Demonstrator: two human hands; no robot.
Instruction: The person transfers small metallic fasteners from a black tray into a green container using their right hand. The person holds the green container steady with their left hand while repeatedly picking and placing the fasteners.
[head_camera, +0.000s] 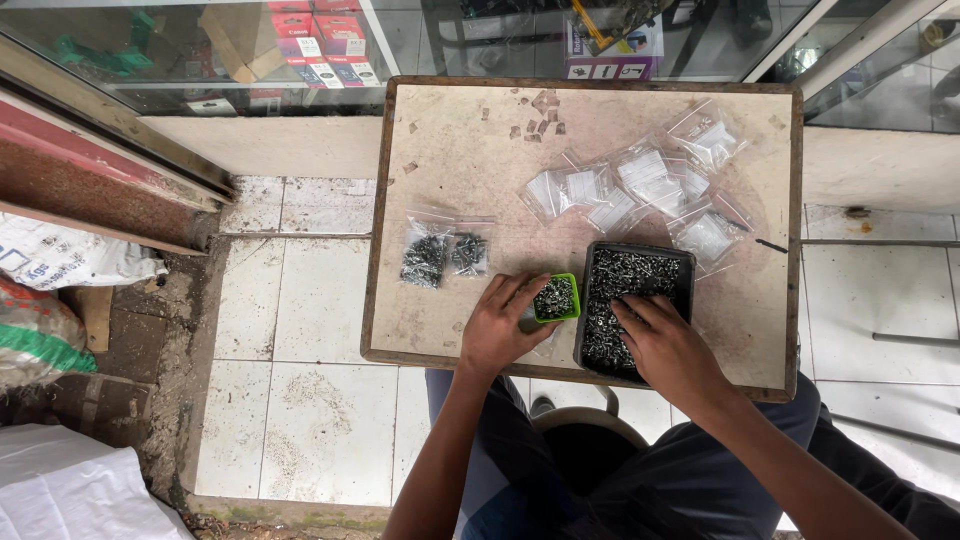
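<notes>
Green plastic, that little square cup (556, 298), brim-full of small dark screws, and my left hand (505, 325) is wrapped round its left side, fingers curled on the rim, steadying it on the tabletop (470, 150). Just beside it to the right, touching or nearly so, sits the black rectangular tray (633, 305), its long axis running away from me, heaped with the same grey-black screws. My right hand (665, 340) is down in the near end of that tray, fingers bent into the pile; whether they have pinched any screws I cannot tell, the tips are buried. So the cup lies straight to the left of my right hand, a short reach across the tray's wall, and the left hand is already on it. Further off to the left lie two small clear bags (445, 255) already filled with screws, and up beyond the tray a loose scatter of empty clear bags (640, 185), glossy and flat.
</notes>
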